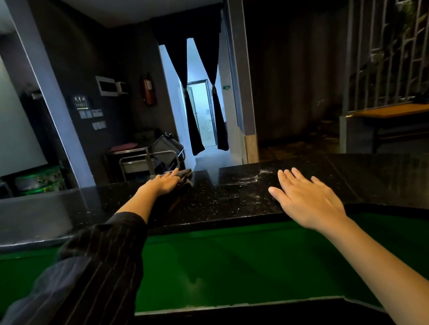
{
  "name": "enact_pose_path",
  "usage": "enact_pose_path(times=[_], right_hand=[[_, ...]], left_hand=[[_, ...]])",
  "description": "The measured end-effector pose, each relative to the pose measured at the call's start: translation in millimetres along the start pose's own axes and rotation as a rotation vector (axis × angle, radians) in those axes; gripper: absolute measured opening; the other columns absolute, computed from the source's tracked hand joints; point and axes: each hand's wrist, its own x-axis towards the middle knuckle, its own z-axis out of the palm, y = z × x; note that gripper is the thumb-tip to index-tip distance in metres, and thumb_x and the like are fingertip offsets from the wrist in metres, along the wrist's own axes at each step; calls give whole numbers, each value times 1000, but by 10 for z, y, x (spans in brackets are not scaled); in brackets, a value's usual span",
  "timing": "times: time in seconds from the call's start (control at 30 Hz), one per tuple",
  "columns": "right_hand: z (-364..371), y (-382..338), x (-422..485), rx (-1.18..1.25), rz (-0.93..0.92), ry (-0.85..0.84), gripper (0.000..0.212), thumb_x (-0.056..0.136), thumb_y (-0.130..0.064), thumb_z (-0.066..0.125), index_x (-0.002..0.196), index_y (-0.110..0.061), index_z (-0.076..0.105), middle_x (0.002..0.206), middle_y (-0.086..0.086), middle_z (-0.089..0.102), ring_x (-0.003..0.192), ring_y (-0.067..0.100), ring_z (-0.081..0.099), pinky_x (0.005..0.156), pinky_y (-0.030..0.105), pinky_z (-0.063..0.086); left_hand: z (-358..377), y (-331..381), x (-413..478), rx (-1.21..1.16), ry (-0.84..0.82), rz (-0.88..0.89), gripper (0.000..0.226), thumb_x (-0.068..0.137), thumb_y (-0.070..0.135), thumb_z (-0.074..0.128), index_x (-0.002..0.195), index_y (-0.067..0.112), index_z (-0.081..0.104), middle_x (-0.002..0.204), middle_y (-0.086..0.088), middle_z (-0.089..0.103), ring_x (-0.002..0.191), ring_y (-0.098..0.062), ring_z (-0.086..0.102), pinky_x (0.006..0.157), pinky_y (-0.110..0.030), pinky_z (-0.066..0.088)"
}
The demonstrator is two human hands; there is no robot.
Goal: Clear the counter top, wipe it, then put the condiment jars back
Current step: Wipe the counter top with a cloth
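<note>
Counter top: We see the black stone counter top (237, 201) running left to right across the view, and we judge its clearing done, since nothing but a cloth lies on the stretch we see.
Progress: We judge the wiping to be underway. The wipe has yet to be finished, and the condiment jars have yet to go back; none of them shows anywhere in the view.
Green ledge: Below the near edge of the counter top we see a green ledge (230, 264), which takes no part in this step.
Right hand: Our right hand (307, 201) is spread, fingers straight and a little apart, over the near right part of the counter top. We cannot tell whether it touches the stone. It holds nothing.
Left hand: Our left hand (162, 183) reaches to the far edge, left of centre, its fingers straight and together, pressing flat on the cloth.
Cloth: The dark cloth (186, 176) lies bunched under and just right of the left fingertips, well apart from the right hand.
Wet streaks: Pale wet streaks (246, 179) lie on the far part of the stone, between the cloth and the right hand.
</note>
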Motion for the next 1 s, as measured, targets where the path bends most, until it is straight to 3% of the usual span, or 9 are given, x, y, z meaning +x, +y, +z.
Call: enact_pose_path(times=[0.13,0.4,0.6,0.7,0.77,0.87,0.93,1.0], right_hand=[[5,-4,9,-3,7,30,65,100,-53,12,154,-16,9,162,0,12,149,14,6,120,42,14],[-2,8,13,-2,-6,38,64,101,-51,15,154,-16,13,161,0,16,149,14,8,119,42,14],[-19,83,9,41,-38,-4,64,101,-50,15,155,-16,12,161,0,14,149,13,4,119,42,10],[-17,66,19,65,-27,-8,64,101,-51,15,155,-16,11,162,-1,13,149,13,5,119,43,10],[-10,44,17,73,-12,5,65,101,-51,16,155,-16,10,162,0,13,149,14,6,119,43,10],[-2,13,-3,80,2,31,63,102,-47,19,155,-15,8,162,2,11,149,16,6,119,43,11],[-5,1,-7,87,5,41,60,103,-42,20,155,-15,7,162,3,10,149,17,7,119,43,12],[-24,-6,-21,102,8,44,59,102,-37,21,155,-13,7,162,4,10,149,18,7,119,43,12]], left_hand=[[57,505,221,58,-35,91,51,97,47,19,148,46,14,160,-7,11,146,-36,11,117,-55,4],[272,2194,-200,151,-175,475,50,102,39,23,150,28,21,160,-9,13,145,-35,12,117,-57,9],[150,1754,-423,-183,-241,477,48,102,36,27,149,30,27,153,-10,29,138,-29,30,117,-49,17],[86,1348,-536,-294,-245,445,47,103,34,28,148,27,28,154,-5,28,140,-24,29,114,-34,18],[90,1161,-641,-308,-228,408,52,98,44,32,148,29,29,156,-3,24,142,-23,25,115,-34,15],[116,1109,-852,-235,-195,390,71,82,61,27,149,35,25,160,-3,16,146,-26,16,120,-47,8],[129,1221,-992,-158,-162,383,66,90,58,26,150,31,22,160,-5,13,147,-27,14,120,-46,7],[166,1441,-1194,-66,-111,420,51,103,41,23,151,23,22,160,-4,11,147,-28,10,118,-44,6]])
